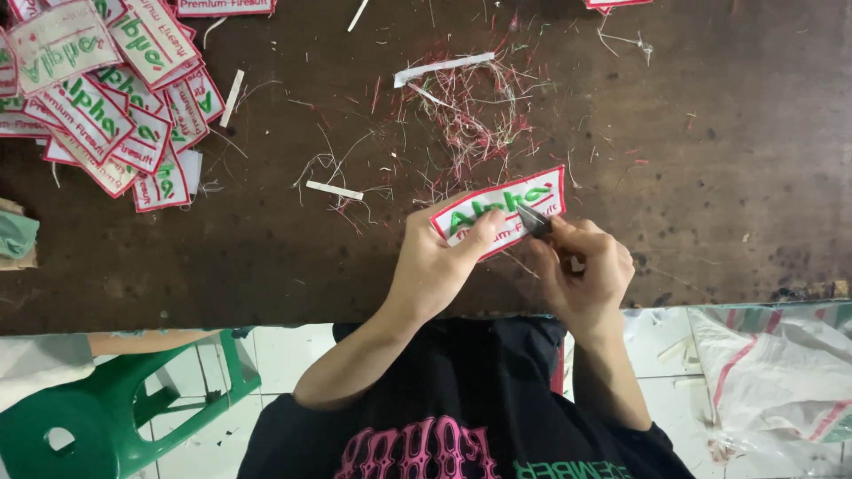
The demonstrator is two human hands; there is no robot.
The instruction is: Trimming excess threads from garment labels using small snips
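one white patch [497,210], red border, green stitched lettering, tilted, thumb-pinned

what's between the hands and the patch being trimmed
Nothing visible. The left hand grips the embroidered patch directly, and the right hand has small snips touching its lower edge.

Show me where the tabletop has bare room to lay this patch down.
Bare brown table right of the thread clippings, and a bare strip between the patch pile and the left hand. Crowded: the pile top left, the clippings above the held patch.
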